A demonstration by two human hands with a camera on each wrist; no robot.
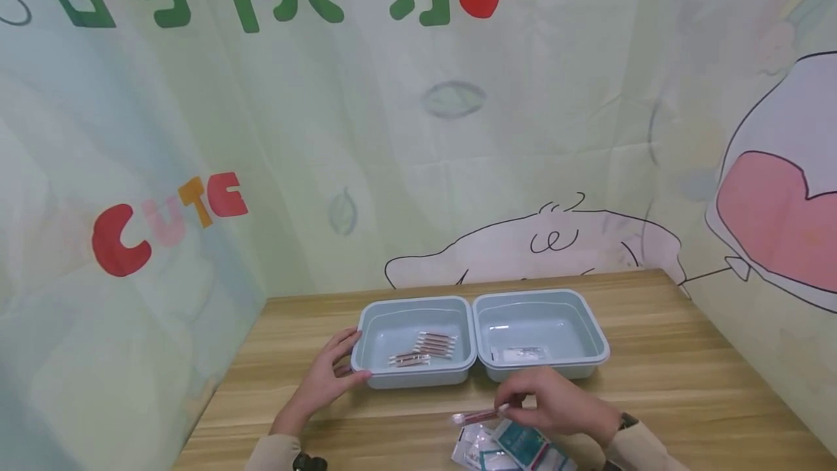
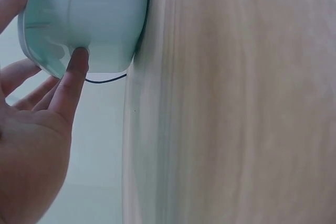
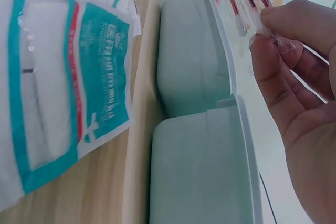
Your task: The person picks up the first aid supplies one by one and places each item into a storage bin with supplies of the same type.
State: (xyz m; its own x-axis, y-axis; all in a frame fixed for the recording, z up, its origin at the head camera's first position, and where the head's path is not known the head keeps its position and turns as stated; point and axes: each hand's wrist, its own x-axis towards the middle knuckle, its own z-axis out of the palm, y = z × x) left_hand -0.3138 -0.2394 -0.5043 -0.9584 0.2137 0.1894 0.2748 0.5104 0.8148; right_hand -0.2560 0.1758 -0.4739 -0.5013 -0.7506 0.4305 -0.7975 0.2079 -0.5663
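My right hand point(image 1: 546, 402) pinches a clear-wrapped pack of cotton swabs point(image 1: 476, 417) with reddish-brown shafts between thumb and fingertips. It hangs over flat medical packets point(image 1: 523, 443) printed teal and white, in front of the right blue bin point(image 1: 598, 349). At the outer corner of the left blue bin point(image 1: 418, 378), my left hand point(image 1: 325, 376) holds on, thumb against the front wall and fingers at the left side. Inside that bin lie several similar swab packs point(image 1: 434, 344). A small clear packet point(image 1: 519, 354) lies in the right bin.
Both bins stand side by side on a wood-grain table point(image 1: 686, 376). Behind and beside it hangs a printed curtain point(image 1: 366, 166) with cartoon drawings and lettering. The packet pile lies at the near edge of the head view.
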